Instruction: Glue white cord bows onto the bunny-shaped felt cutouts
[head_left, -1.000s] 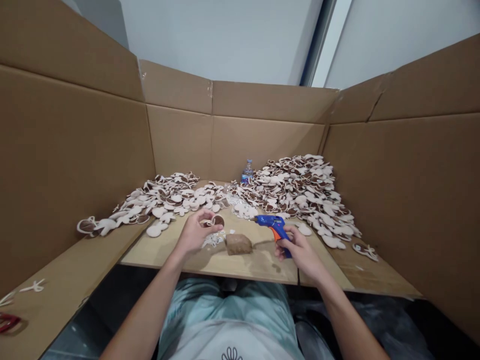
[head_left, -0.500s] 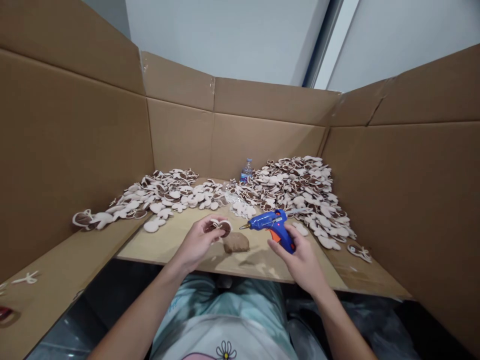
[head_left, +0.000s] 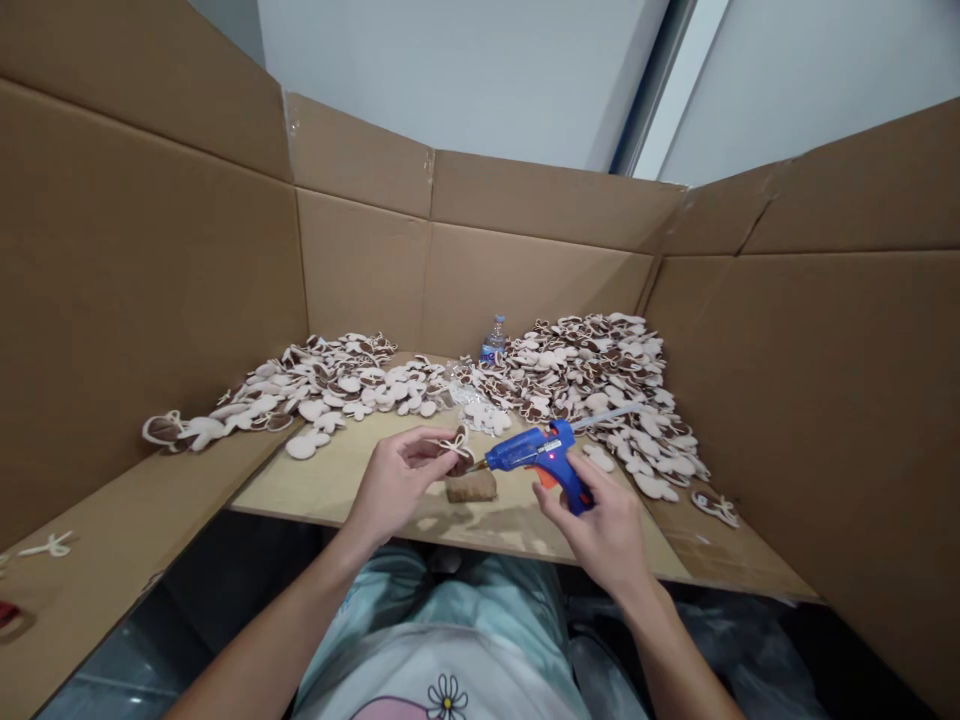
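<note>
Between the thumb and fingers of my left hand [head_left: 401,480] is a small brown felt piece with a cream bow [head_left: 460,450]. My right hand [head_left: 604,510] grips a blue hot glue gun [head_left: 536,450] by its handle, a finger near the orange trigger. The gun's metal nozzle points left and is at the edge of the felt piece; whether they touch I cannot tell. A clear glue stick [head_left: 606,416] sticks out of the gun's back. Below the nozzle, a brown block [head_left: 471,488] sits on the pale board [head_left: 300,490].
Heaps of white and brown felt pieces lie at the left [head_left: 270,390] and right [head_left: 600,360]. A water bottle [head_left: 494,340] stands at the back beside a clear plastic bag [head_left: 469,393]. Cardboard walls [head_left: 540,260] enclose the table. A loose cream bow [head_left: 49,545] lies far left.
The glue gun's nozzle has come down and closer to the felt piece. My left hand has turned the piece, so its bow now faces me more.
</note>
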